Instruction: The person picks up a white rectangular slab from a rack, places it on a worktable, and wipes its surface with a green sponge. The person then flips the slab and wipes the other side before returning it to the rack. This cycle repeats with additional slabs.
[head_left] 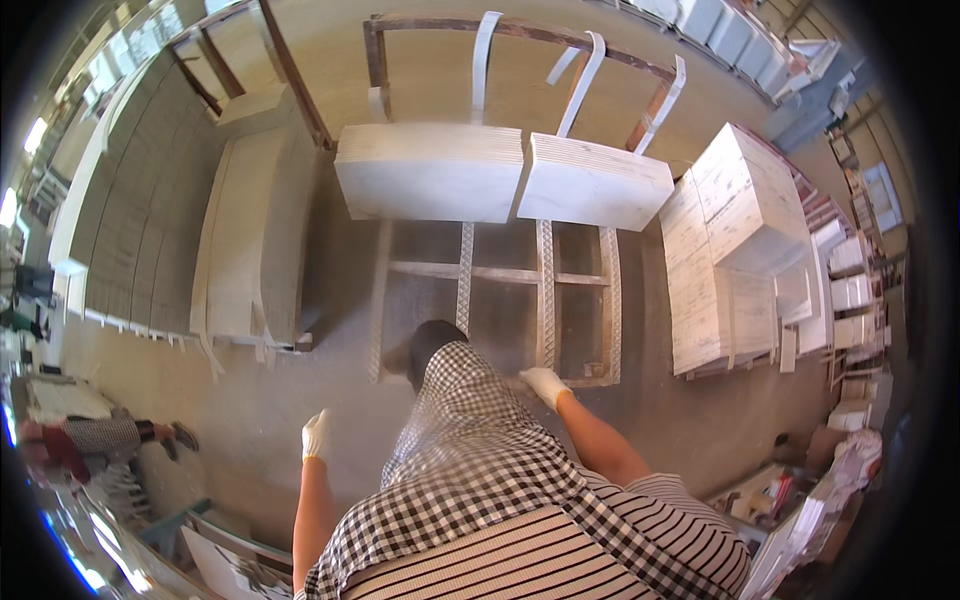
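My left hand, in a white knit glove, hangs over the bare floor to the left of my body. It touches nothing, and its fingers look loosely extended. My right hand, gloved the same way, is over the near edge of a low rack, its fingers reaching left with no object seen in them; contact with the rack is unclear. Two rows of upright white stone slabs, a left row and a right row, lean at the rack's far end. Checked cloth covers part of my striped clothing.
Tall stacks of pale stone slabs, a left stack and a right stack, flank the rack. Behind the slab rows rises a rusty upright frame with pale strips hanging over it. Another person is at the far left.
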